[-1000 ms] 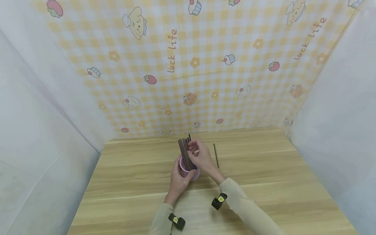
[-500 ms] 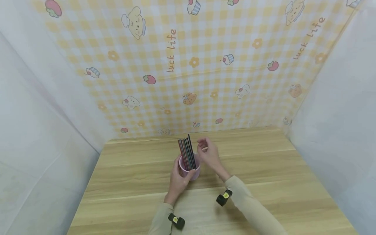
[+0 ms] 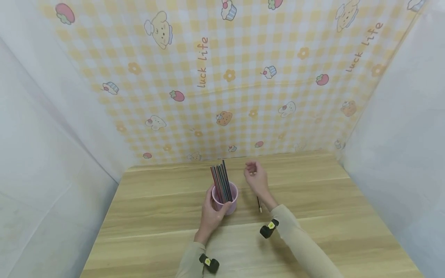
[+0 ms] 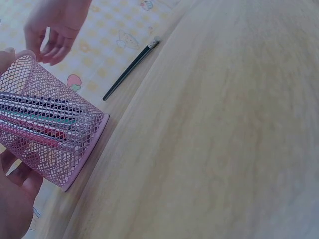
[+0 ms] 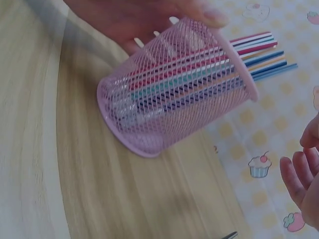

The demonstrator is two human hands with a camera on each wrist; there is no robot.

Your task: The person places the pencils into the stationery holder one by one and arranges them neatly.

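A pink mesh pen holder (image 3: pixel 231 207) stands on the table, and my left hand (image 3: pixel 211 213) grips it, thumb on the near side. Several slim coloured pencils (image 3: pixel 221 181) lean inside it towards the far left. In the left wrist view their lower ends show through the mesh. My right hand (image 3: pixel 256 179) hovers to the right of the holder, fingers loosely curled, with nothing visible in them. Under that hand and wrist a dark pencil (image 4: pixel 128 70) with a pale end lies on the table, partly hidden in the head view.
The wooden table (image 3: pixel 156 216) meets a yellow checked cloth (image 3: pixel 194 112) with cartoon prints at the back. White sheets (image 3: pixel 52 154) hang at the left and right sides. A black wrist camera (image 3: pixel 209 263) sits on each sleeve.
My right hand has moved away from the pencils in the holder, rightwards over the dark pencil on the table. My left hand has stayed on the holder.
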